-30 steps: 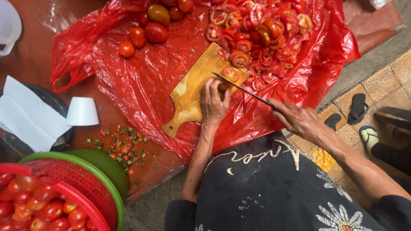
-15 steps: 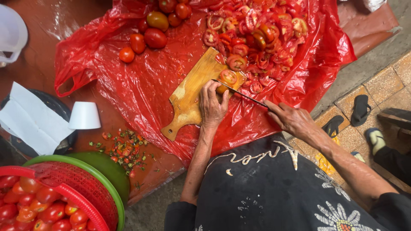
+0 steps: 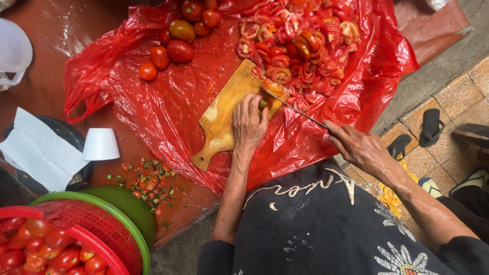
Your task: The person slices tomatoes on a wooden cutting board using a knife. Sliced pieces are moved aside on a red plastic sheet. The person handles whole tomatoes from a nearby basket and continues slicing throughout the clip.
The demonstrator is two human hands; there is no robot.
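While the left hand (image 3: 249, 125) presses a partly cut tomato (image 3: 263, 103) against the wooden cutting board (image 3: 224, 117) near the centre of the frame, fingers curled closed over it, the right hand (image 3: 359, 147) grips the handle of a thin knife (image 3: 300, 111), fist closed around it at centre right. Against the picture half a second back, the blade has drawn off the fruit and now lies angled just to the right of the fingertips, its tip beside a fresh slice (image 3: 272, 86) at the board's upper edge; the tomato under the fingers shows as a smaller remnant, greenish at its end. By this inspector's judgement one cut has been completed and little of this fruit is left to slice. Beyond the board, a heap of sliced tomatoes (image 3: 300, 40) lies on the red plastic sheet (image 3: 168, 102) at upper centre, with several whole tomatoes (image 3: 178, 38) to its left. At lower left stands a red colander (image 3: 91, 224) of whole tomatoes nested in a green basin (image 3: 132, 209), with chopped scraps (image 3: 150, 178) scattered just above it. A white cup (image 3: 101, 144), inverted, and white paper (image 3: 41, 153) lie at mid left.
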